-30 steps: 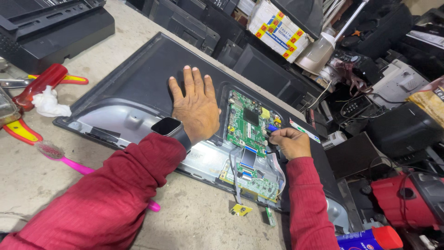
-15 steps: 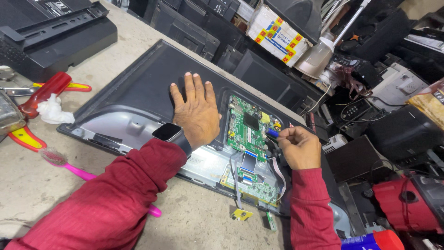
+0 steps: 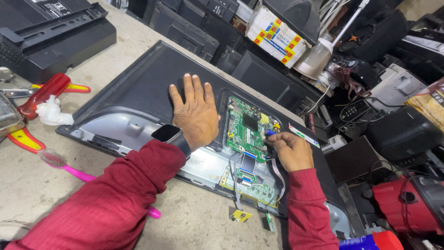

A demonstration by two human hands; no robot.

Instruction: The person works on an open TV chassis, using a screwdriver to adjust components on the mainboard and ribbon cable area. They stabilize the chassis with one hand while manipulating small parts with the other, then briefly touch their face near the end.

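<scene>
Two hands: both at work on an opened flat-panel television back [image 3: 138,88] lying face down on a concrete bench [image 3: 60,194].
Left hand [image 3: 196,113]: open, palm flat, fingers spread, pressing on the dark rear panel just left of the green main circuit board [image 3: 247,127]; a smartwatch [image 3: 169,134] sits on the wrist.
Right hand [image 3: 291,150]: closed, fingertips pinched on a small blue-tipped part at the board's right edge; what the part is cannot be told.
Main circuit board: seated in the panel recess, between the two hands.
Ribbon cables [image 3: 247,164]: run from the main board down to a narrow lower board [image 3: 245,185].
Bench, left side: pink toothbrush [image 3: 83,173], red-handled pliers [image 3: 44,95], white rag [image 3: 53,113].
Far side: stacked black casings and a printed carton [image 3: 277,32].
</scene>
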